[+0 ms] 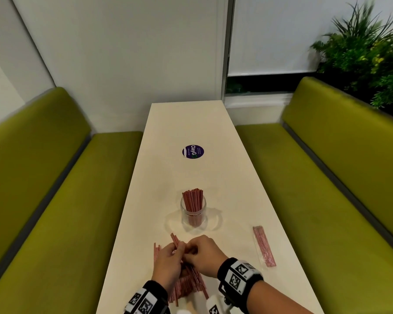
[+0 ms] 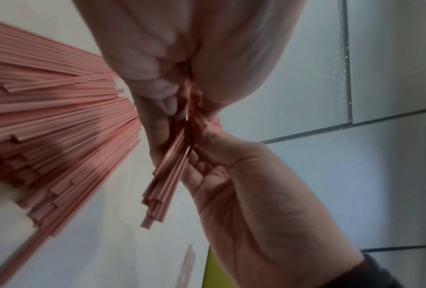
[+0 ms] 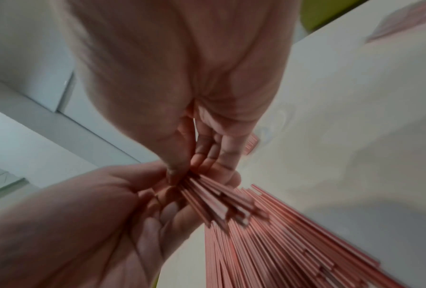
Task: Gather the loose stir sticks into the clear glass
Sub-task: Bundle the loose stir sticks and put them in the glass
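Two bare hands meet over the near end of a long cream table [image 1: 191,132] in the head view: the left hand [image 1: 168,261] and the right hand [image 1: 203,254] both curl their fingers round a small bundle of thin red-pink stir sticks [image 1: 175,240], lifted above a loose heap of the same sticks [image 1: 188,284] spread flat on the tabletop beneath the wrists. Just beyond the hands stands a clear glass jar [image 1: 193,214], upright, already packed with upright red sticks that poke out over its rim. To the right, well apart from the hands, lies a sealed clear packet of sticks [image 1: 264,245], and farther up the table sits a round purple sticker [image 1: 193,151]. Olive-green benches [image 1: 55,200] flank the table on both sides. From the left wrist camera, the left hand [image 2: 177,58] pinches the bundle [image 2: 167,175] between thumb and fingers, while the right hand [image 2: 244,185] cups it from below with curled fingers; the heap [image 2: 46,117] fans across the table at left. From the right wrist camera, the right hand [image 3: 182,78] pinches the bundle's [image 3: 207,198] upper part with thumb and fingertips, the left hand [image 3: 96,214] grips it from the side, and the heap [image 3: 281,253] lies below.
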`<action>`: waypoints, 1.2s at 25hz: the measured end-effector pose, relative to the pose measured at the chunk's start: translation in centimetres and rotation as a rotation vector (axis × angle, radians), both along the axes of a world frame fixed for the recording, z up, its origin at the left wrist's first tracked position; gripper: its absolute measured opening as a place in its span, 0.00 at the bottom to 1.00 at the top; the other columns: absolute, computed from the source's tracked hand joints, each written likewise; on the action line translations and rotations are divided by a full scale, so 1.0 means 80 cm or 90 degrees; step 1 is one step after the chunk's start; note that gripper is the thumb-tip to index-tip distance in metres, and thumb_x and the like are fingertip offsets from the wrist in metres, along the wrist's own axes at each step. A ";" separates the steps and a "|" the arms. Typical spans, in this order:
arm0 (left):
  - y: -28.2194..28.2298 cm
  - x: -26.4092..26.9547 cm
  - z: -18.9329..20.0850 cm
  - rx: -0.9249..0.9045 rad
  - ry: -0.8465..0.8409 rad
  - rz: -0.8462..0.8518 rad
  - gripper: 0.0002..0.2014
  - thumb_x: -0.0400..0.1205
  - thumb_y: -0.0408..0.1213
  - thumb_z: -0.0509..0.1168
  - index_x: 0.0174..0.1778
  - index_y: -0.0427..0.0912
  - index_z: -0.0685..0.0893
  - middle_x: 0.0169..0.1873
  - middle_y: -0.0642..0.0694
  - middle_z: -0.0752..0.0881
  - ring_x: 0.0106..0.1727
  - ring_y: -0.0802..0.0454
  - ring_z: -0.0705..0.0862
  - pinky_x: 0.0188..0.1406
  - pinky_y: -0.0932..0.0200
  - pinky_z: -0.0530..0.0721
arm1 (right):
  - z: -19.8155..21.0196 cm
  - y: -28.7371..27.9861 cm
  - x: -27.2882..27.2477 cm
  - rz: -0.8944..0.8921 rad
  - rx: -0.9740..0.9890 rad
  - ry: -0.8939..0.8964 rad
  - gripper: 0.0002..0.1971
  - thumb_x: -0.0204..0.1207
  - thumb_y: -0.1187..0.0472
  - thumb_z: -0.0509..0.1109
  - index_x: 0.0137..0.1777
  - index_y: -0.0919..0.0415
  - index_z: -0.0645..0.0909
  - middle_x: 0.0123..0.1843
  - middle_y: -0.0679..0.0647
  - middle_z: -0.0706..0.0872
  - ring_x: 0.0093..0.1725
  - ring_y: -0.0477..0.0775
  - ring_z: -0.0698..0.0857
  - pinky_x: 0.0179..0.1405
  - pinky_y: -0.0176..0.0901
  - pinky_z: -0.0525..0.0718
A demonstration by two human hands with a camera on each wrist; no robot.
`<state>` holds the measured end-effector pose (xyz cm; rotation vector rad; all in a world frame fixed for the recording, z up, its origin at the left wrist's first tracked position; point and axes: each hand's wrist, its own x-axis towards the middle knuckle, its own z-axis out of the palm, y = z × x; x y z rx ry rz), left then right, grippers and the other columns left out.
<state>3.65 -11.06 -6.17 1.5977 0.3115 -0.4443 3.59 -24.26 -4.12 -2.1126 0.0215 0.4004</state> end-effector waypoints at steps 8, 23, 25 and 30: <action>-0.007 0.016 0.012 -0.147 0.103 0.146 0.13 0.91 0.38 0.53 0.50 0.34 0.78 0.41 0.32 0.86 0.37 0.40 0.86 0.39 0.48 0.86 | -0.003 -0.002 -0.001 -0.147 0.220 0.103 0.10 0.79 0.63 0.68 0.49 0.59 0.92 0.41 0.53 0.92 0.36 0.46 0.86 0.34 0.39 0.83; 0.022 0.027 0.063 -0.065 -0.127 -0.060 0.09 0.77 0.24 0.73 0.52 0.34 0.89 0.44 0.37 0.93 0.41 0.46 0.86 0.38 0.55 0.82 | 0.009 -0.049 0.005 -0.190 0.576 0.324 0.09 0.84 0.62 0.67 0.49 0.70 0.83 0.27 0.52 0.67 0.25 0.45 0.59 0.21 0.34 0.58; 0.031 0.038 0.072 -0.015 -0.145 -0.078 0.13 0.74 0.21 0.75 0.52 0.36 0.87 0.44 0.36 0.94 0.38 0.46 0.87 0.38 0.55 0.85 | 0.005 -0.055 0.005 -0.185 0.533 0.297 0.09 0.85 0.64 0.66 0.49 0.70 0.84 0.27 0.52 0.66 0.25 0.46 0.59 0.23 0.35 0.57; 0.017 0.054 0.087 0.113 -0.214 -0.091 0.02 0.78 0.27 0.73 0.45 0.37 0.88 0.33 0.37 0.91 0.30 0.49 0.88 0.30 0.56 0.85 | 0.010 -0.054 0.015 -0.160 0.504 0.258 0.10 0.85 0.64 0.66 0.50 0.71 0.85 0.27 0.51 0.67 0.25 0.46 0.61 0.25 0.38 0.57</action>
